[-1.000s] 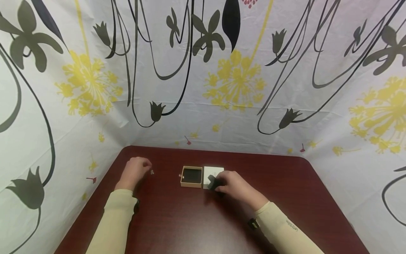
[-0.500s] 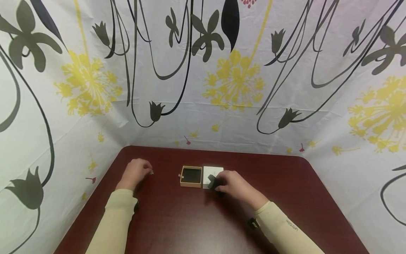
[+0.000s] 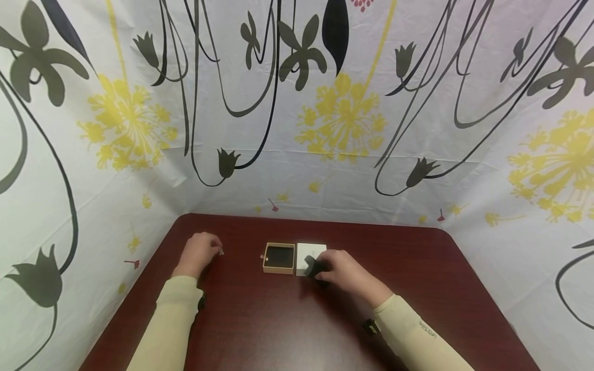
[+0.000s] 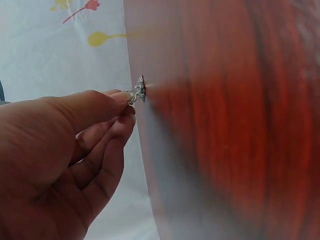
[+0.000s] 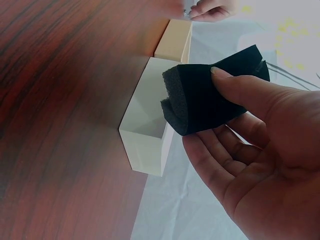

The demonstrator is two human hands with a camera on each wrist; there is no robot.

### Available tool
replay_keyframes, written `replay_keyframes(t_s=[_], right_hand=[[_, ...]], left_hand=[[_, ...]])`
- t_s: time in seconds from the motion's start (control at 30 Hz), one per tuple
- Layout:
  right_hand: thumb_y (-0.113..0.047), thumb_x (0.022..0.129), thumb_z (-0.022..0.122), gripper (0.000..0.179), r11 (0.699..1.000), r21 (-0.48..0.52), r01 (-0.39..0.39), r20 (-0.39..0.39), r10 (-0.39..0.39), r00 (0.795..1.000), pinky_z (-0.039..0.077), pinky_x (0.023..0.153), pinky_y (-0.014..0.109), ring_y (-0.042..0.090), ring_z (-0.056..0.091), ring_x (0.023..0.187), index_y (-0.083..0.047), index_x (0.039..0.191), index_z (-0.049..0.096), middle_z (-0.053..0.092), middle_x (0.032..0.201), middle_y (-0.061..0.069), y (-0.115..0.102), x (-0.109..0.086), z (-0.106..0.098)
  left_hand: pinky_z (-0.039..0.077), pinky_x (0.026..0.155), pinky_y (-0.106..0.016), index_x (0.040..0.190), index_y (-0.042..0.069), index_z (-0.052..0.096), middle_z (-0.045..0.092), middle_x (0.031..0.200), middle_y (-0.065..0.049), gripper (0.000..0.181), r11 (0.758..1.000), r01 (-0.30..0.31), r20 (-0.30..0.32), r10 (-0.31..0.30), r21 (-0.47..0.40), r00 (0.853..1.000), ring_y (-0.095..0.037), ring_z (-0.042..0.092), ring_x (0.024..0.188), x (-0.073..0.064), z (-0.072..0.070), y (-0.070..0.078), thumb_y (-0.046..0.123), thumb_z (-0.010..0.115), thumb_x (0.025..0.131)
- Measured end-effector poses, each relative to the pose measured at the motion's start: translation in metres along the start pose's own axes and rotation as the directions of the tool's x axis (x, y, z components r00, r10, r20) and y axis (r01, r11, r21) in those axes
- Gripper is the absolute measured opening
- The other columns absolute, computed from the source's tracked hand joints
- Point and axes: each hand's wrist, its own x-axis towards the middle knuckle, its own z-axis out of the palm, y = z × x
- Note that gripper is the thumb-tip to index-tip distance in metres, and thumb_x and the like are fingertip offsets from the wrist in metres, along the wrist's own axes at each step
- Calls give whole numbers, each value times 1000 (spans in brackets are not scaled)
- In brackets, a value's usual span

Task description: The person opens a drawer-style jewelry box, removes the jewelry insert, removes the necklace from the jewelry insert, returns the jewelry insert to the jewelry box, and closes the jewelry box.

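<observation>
At the table's left side, my left hand (image 3: 197, 255) pinches a small silver piece of jewellery (image 4: 140, 89) set with clear stones. Thumb and fingertip hold it by its thin silver part, and the sparkling head points away from the hand. On the right, my right hand (image 3: 347, 272) grips a black foam insert (image 5: 200, 100) between thumb and fingers. The foam is bent and shows a slit along one end. It overlaps the white box part (image 3: 304, 251) in the head view. Left of that stands an open box (image 3: 279, 270) with a tan rim and dark interior.
The two box pieces stand side by side on the reddish-brown table (image 3: 278, 319). A small tab (image 3: 262, 256) sticks out at the open box's left side. White patterned cloth (image 3: 260, 129) rises around the table's back and sides.
My left fingertips have come down slightly onto the jewellery, which showed just below them a second ago. My right hand and the foam hold still.
</observation>
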Motion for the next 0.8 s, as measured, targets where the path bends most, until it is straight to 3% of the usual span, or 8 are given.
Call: replay_keyframes(t_s=[0.3,0.5,0.8], right_hand=[[-9,89,93,23,993,-87,-81,19,83,996,58,85,35,7,66,90,-19,104,78,71,94,-14,-15,-1,-2],[-8,88,93,23,995,-77,-64,16,66,998,58,85,37,9,66,89,-17,103,78,71,93,-12,-12,-1,-1],[-9,88,93,23,995,-91,-47,9,48,999,58,85,36,7,66,89,-18,103,78,71,93,-14,-11,0,-1]], left_hand=[[61,86,-57,97,8,85,80,102,-10,8,999,15,22,-14,-31,1000,-33,75,95,-4,-2,2,8,78,102],[61,87,-57,99,9,85,81,103,-10,12,999,28,32,-27,-38,999,-32,75,93,-5,-4,4,9,73,103],[61,84,-55,98,9,84,80,100,-8,11,998,54,36,-52,-33,998,-28,74,89,-4,-6,3,13,75,103]])
